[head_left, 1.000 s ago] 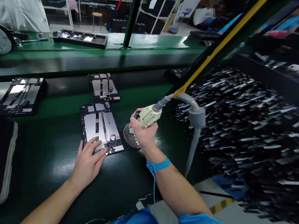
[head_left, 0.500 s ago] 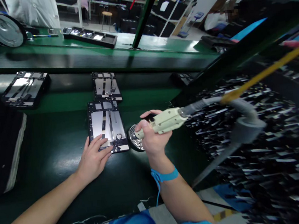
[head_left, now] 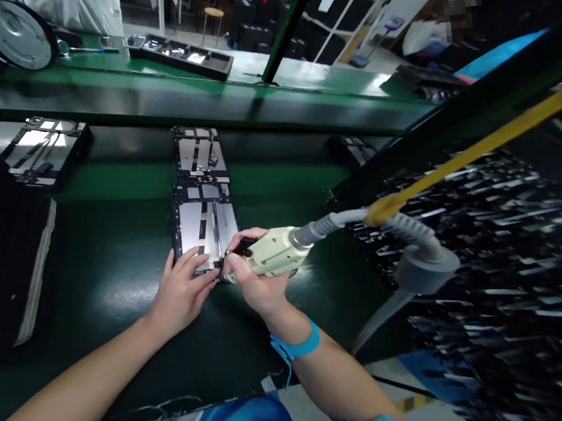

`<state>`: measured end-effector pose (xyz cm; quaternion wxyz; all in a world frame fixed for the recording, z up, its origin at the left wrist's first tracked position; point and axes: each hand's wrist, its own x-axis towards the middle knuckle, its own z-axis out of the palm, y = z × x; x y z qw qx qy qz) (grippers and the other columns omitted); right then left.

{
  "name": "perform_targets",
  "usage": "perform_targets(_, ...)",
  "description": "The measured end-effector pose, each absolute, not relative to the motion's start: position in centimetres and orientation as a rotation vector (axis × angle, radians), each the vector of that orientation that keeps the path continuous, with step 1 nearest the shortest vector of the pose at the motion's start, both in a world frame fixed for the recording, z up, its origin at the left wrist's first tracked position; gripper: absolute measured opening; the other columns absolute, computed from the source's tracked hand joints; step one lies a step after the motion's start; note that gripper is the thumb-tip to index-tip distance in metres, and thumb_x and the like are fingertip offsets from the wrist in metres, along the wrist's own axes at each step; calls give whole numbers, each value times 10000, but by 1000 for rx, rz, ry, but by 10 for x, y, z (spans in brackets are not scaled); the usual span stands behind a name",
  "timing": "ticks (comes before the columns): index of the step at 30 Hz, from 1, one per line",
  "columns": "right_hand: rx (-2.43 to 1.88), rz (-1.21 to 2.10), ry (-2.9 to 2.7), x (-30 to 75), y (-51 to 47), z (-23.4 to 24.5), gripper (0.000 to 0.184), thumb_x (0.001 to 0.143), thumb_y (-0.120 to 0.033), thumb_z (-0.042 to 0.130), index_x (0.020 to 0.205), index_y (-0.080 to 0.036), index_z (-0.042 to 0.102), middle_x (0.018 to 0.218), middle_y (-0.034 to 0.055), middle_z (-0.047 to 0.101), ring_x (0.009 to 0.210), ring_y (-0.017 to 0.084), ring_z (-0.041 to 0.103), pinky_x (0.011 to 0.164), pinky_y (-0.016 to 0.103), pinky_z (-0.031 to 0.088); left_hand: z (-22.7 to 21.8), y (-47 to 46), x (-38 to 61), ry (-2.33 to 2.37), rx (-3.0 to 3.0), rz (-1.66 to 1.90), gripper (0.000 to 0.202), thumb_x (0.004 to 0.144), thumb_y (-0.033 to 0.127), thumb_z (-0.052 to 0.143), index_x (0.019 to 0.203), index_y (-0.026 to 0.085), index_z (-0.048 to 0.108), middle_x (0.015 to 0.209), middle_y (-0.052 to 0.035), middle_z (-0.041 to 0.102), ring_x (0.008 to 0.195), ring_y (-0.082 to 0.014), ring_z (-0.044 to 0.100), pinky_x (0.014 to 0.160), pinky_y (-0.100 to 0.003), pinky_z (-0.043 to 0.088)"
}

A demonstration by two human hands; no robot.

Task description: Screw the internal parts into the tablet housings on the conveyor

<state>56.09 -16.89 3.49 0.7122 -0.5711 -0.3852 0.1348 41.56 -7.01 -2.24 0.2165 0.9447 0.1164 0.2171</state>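
An opened tablet, with silver plates and dark ribbon strips inside, lies on the dark green bench in front of me. The spread fingers of my left hand rest flat on its near edge. In my right hand is a cream electric screwdriver, held roughly level with its front end over the tablet's near right corner. My fingers and thumb hide the bit, so contact with the tablet cannot be made out. Only a sliver of the round perforated dish shows behind that hand.
Another opened tablet touches the far edge of the first. One more tablet lies at left, near a black padded stack. A grey cable with a yellow strap hangs at right. Behind is a raised green shelf.
My right hand has brought the electric screwdriver left, from over the perforated dish to the tablet's near right corner. The left hand stays on the tablet. The view has shifted slightly.
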Motion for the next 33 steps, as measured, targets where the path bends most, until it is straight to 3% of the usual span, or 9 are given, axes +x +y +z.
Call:
perform_targets(11,-1299,281,-875,553,-169,41,236,850,-223,696,1062,-250,596,893,-1,657,663,135,653,630,307,614,-23,-68,413,302,2617,623,284,1018,227,559,1235,308,724,1375,-100,649,1385,-333,522,1145,-693,346)
perform_targets(19,-1387,-100,-625,619,-178,39,188,881,-269,677,1049,-246,595,909,-3,645,533,94,590,525,276,548,-25,-68,414,302,2614,630,252,1023,242,562,1198,286,737,1363,-100,660,1401,-330,518,1159,-701,340)
perform_targets(33,-1449,-111,-633,635,-178,19,217,840,-281,713,1028,-228,619,896,17,663,696,156,656,683,341,590,-22,-67,413,298,2625,618,250,1028,252,562,1202,282,739,1372,-91,659,1404,-326,516,1166,-701,341)
